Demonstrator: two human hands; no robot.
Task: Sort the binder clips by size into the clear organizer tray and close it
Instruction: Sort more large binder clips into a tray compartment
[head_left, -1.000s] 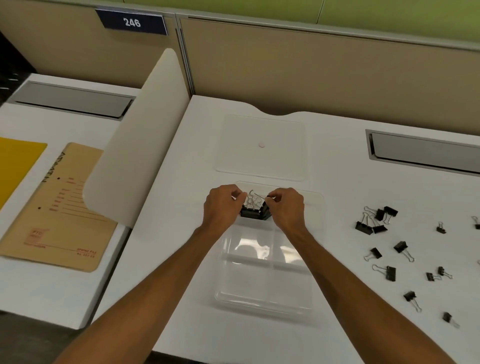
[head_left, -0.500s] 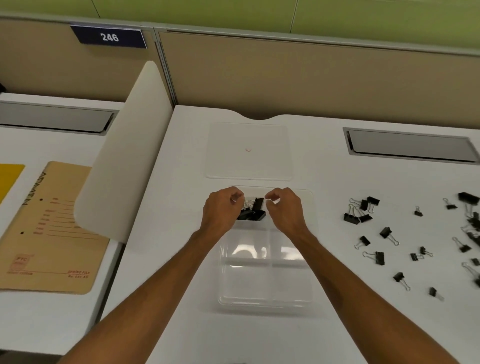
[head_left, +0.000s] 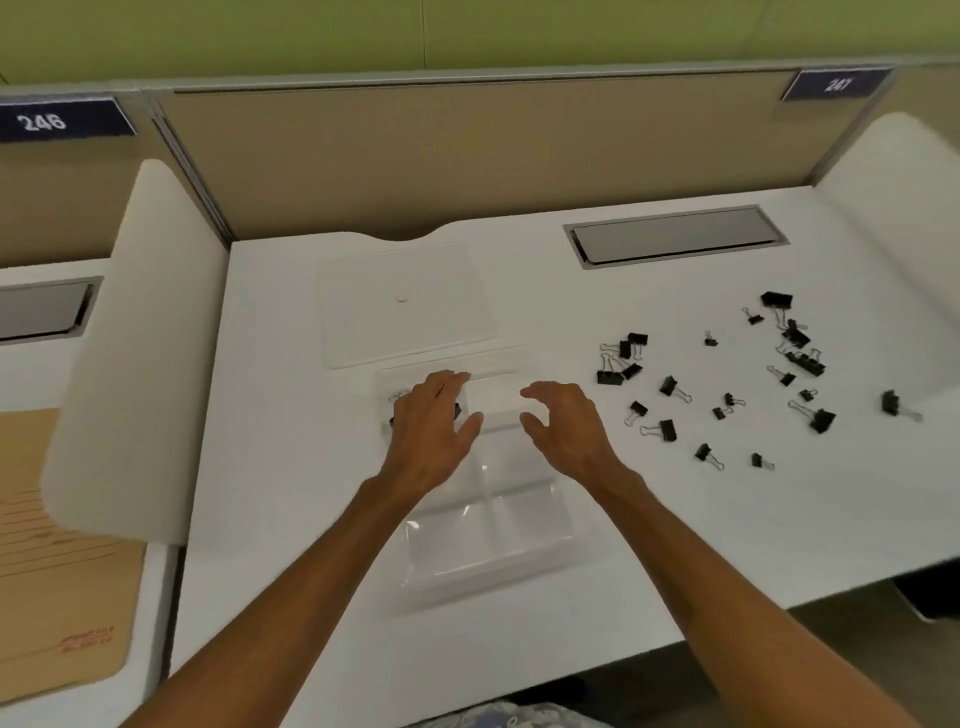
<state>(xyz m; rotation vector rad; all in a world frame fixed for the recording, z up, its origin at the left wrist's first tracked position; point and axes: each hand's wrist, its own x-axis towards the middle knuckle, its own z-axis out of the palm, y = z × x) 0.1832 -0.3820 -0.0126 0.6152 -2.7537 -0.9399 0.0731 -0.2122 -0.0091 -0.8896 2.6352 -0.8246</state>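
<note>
The clear organizer tray (head_left: 493, 551) lies open on the white desk in front of me, with its clear lid (head_left: 405, 301) flat on the desk behind it. My left hand (head_left: 431, 431) hovers over the tray's far left compartment, fingers apart, hiding most of the black binder clips (head_left: 457, 410) lying there. My right hand (head_left: 566, 426) is open above the tray's far right side and holds nothing. Several loose black binder clips (head_left: 665, 387) of different sizes are scattered on the desk to the right.
A grey cable hatch (head_left: 675, 241) is set in the desk at the back right. White side dividers (head_left: 135, 353) stand at both sides of the desk. A brown envelope (head_left: 57, 571) lies on the neighbouring desk at left. The desk's front edge is close to me.
Both hands have let go of the large clips, which now lie in the tray's far left compartment. The hands have spread open, and my view has swung to the right.
</note>
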